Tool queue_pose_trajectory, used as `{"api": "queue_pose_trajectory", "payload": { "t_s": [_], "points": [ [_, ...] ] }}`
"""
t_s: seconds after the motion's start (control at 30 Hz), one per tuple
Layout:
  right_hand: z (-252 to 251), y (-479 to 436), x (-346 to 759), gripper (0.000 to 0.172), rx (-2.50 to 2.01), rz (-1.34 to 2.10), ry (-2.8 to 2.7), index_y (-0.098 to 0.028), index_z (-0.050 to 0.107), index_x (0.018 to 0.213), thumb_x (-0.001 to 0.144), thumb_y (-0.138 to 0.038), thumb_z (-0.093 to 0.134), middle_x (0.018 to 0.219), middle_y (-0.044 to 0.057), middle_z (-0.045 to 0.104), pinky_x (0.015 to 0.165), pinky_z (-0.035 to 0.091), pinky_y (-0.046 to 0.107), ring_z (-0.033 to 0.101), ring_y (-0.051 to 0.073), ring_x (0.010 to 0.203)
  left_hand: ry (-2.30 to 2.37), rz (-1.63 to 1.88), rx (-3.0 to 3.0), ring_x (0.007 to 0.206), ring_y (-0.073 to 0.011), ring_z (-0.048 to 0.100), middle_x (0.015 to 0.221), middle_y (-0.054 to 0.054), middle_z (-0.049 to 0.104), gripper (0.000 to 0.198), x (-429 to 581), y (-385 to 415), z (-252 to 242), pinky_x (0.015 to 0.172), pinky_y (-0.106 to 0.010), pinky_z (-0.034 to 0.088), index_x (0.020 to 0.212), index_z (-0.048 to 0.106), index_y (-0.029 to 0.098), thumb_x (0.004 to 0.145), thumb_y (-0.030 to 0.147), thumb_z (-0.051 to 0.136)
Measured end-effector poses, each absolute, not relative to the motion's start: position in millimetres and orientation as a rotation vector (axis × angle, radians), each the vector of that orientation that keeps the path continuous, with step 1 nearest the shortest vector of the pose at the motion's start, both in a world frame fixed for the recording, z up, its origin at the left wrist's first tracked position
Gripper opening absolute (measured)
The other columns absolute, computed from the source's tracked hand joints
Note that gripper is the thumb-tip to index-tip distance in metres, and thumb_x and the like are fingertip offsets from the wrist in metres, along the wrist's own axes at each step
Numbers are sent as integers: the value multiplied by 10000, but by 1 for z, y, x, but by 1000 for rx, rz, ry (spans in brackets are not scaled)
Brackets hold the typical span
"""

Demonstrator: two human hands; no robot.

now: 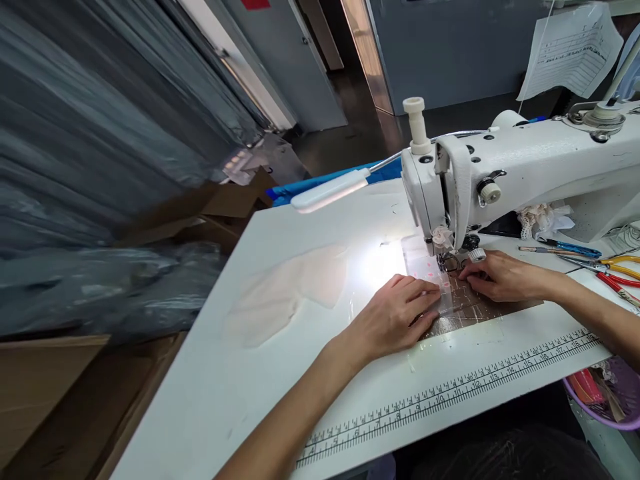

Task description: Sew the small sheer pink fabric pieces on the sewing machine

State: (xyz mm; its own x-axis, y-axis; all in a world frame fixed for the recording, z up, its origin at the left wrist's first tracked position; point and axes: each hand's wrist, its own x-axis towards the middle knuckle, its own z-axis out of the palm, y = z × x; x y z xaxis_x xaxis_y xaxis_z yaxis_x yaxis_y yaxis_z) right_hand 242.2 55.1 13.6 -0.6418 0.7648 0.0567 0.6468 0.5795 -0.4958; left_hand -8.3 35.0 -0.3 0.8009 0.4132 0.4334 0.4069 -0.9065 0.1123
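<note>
A white sewing machine [540, 157] stands on the right of the table, its presser foot [444, 261] low over the bed. Under and beside the foot lies a thin sheer white fabric with pink dots [424, 268]. My left hand [400, 310] rests flat on this fabric, left of the foot, fingers stretched out. Just right of the foot, my right hand [503, 277] has its thumb and fingers drawn together low over the brown machine bed [480, 310]. Whatever is between those fingertips is too small to make out.
Pale sheer cut fabric [290, 293] lies on the white table [210, 373]. A printed ruler [450, 397] runs along the front edge. Yellow-handled pliers [623, 267] and a blue cutter [570, 248] lie right. Cardboard boxes [50, 393] stand left; a purple basket [617, 420] sits below.
</note>
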Motion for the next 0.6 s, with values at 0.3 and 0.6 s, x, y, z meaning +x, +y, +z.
{"api": "queue_pose_trajectory", "payload": {
  "t_s": [0.3,0.6],
  "points": [
    [-13,47,229,204,-1074,563,-2379,-148,639,990,936,-232,462,877,77,639,662,478,307,560,174,707,651,946,2879,777,-164,666,918,-72,733,104,-4,32,-18,636,-333,543,927,652,162,924,152,549],
    [-28,49,237,364,-935,511,-2431,-188,693,1190,890,-127,497,1102,103,623,837,559,395,619,214,947,662,901,2785,795,-145,676,913,-44,737,172,-7,37,-23,673,-327,559,906,693,190,982,206,539]
  ]
}}
